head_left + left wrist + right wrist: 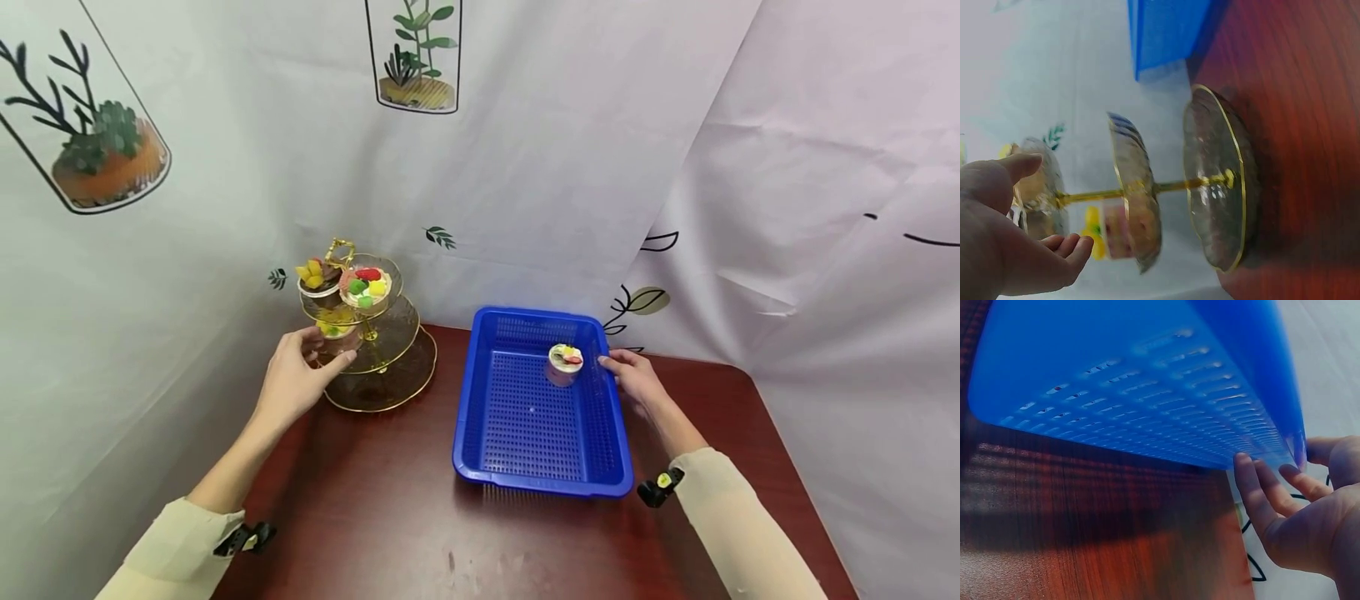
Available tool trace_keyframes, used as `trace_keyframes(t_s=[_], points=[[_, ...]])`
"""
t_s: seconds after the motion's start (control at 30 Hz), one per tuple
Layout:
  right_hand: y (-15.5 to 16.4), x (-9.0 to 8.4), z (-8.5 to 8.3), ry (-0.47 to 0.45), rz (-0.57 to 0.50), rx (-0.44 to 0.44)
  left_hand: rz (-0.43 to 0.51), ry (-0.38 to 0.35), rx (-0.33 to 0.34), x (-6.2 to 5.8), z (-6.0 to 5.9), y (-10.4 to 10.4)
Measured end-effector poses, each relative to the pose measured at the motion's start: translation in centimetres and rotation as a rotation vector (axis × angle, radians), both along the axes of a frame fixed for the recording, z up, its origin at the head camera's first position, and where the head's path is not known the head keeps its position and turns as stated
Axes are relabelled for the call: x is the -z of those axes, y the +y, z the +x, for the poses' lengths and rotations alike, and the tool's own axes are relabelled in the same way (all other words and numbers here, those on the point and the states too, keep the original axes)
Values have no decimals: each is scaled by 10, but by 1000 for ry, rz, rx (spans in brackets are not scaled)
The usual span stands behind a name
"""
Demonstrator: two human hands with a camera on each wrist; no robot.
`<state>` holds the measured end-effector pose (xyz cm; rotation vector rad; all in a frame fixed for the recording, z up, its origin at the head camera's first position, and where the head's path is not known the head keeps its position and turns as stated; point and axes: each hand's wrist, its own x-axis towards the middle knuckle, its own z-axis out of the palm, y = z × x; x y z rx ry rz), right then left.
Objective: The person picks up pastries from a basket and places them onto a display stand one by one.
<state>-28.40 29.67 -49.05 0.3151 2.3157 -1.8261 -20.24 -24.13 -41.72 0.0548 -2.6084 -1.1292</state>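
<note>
My left hand [292, 375] is at the left side of a clear three-tier dessert stand [390, 390] with gold rims, thumb and fingers apart, with nothing held. Just past its fingers, a small cake with yellow topping [337, 332] sits on the middle tier, also seen in the left wrist view. The top tier bears a chocolate cake with yellow fruit [318, 279] and a cream cake with red, green and yellow pieces [365, 289]. With my right hand [637, 379] I grip the right rim of a blue plastic basket [540, 485]. Inside stands one small cake cup [564, 367].
The dark red wooden table [375, 508] carries the stand at left and the basket right of centre. White cloth [540, 208] with plant prints hangs close behind both. Dark wrist cameras [246, 538] are strapped at both sleeves.
</note>
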Motion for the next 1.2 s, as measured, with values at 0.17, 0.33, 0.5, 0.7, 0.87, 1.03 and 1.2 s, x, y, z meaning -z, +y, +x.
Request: trace_keyframes(t_s=[0.17, 0.33, 0.5, 0.7, 0.87, 1.03, 1.2], points=[[0, -2, 1, -6, 1, -7, 51, -14, 69, -6, 5, 16], [-1, -2, 2, -7, -2, -3, 107, -45, 145, -5, 3, 34], [-1, -1, 3, -3, -10, -7, 140, -45, 176, 2, -3, 48], [-1, 0, 3, 3, -14, 2, 137, -11, 209, 11, -10, 67], [-2, -1, 2, 7, -15, 10, 163, 9, 268, 17, -14, 81], [-2, 0, 2, 7, -8, 13, 243, 29, 339, 23, -21, 90], [-2, 0, 2, 0, 11, 13, 283, 22, 372, 27, -27, 97]])
